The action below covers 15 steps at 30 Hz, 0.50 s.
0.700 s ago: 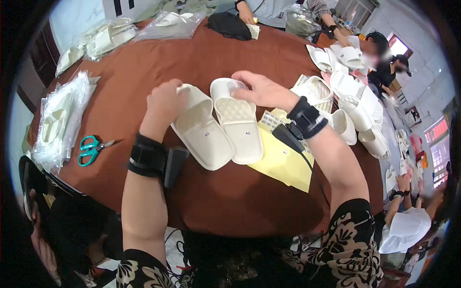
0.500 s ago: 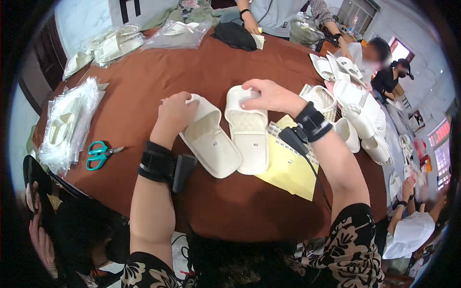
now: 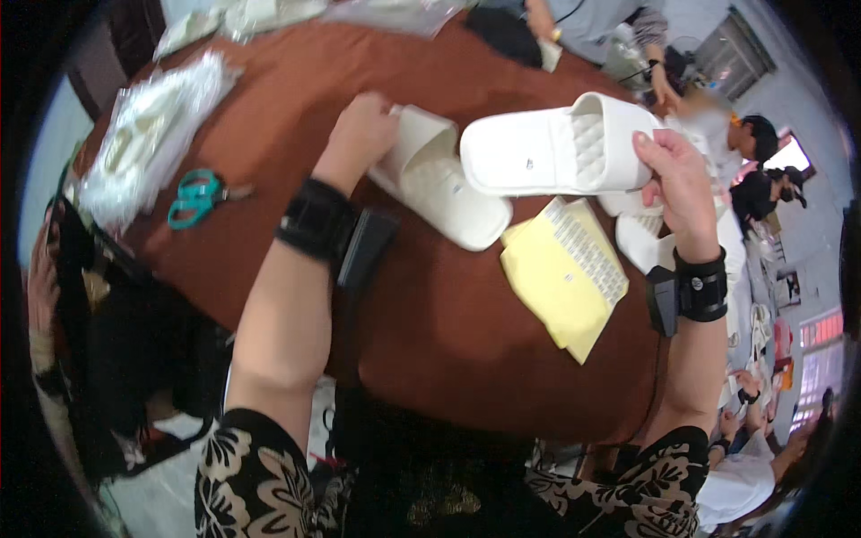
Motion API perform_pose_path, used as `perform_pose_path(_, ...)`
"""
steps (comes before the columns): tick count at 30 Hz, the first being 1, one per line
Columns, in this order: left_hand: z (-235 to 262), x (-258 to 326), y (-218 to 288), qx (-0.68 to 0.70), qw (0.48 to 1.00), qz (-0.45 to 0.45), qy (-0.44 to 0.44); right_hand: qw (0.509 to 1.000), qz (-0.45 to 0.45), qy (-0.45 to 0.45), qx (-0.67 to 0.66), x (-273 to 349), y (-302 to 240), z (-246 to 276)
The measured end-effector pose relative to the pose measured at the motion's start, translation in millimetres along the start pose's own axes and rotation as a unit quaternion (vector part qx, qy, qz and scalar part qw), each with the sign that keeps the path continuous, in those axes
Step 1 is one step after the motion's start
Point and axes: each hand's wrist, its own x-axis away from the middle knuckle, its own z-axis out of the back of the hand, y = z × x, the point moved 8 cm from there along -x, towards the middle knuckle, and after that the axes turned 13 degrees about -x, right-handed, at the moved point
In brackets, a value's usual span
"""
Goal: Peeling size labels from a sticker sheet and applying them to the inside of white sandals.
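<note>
My right hand (image 3: 677, 175) is closed on the toe end of a white slide slipper (image 3: 516, 151), thumb on top. That slipper is raised off the table and turned sideways, its heel toward the left and a small printed label on its insole. The second white slipper (image 3: 471, 215) is slanted below and left of it, and the raised heel overlaps part of it. My left hand (image 3: 363, 134), a little blurred, is closed round this one's toe end. Yellow sheets of small stickers (image 3: 560, 296) lie on the brown cloth between the slippers and my right wrist.
Teal-handled scissors (image 3: 193, 199) lie at the left, near slippers in a clear bag (image 3: 148, 143). More bagged slippers (image 3: 269, 16) and a black cloth item (image 3: 507, 36) are along the far edge. Loose white slippers (image 3: 641, 242) sit behind my right hand. Other people work beyond the table.
My right hand has lifted its slipper from beside the other and swung it right, turning it sideways. My left hand's slipper has shifted and tilted. The whole view has moved too.
</note>
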Motion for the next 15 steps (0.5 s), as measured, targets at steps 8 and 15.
perform_pose_path(8, 7, -6, 35, -0.303, 0.941, -0.129, -0.085, 0.967, -0.177, -0.142, -0.117, -5, 91, -45)
perform_pose_path(15, 14, 11, 56, -0.411, 0.875, -0.251, -0.041, 0.944, -0.056, -0.314, -0.084, 17, 69, -73)
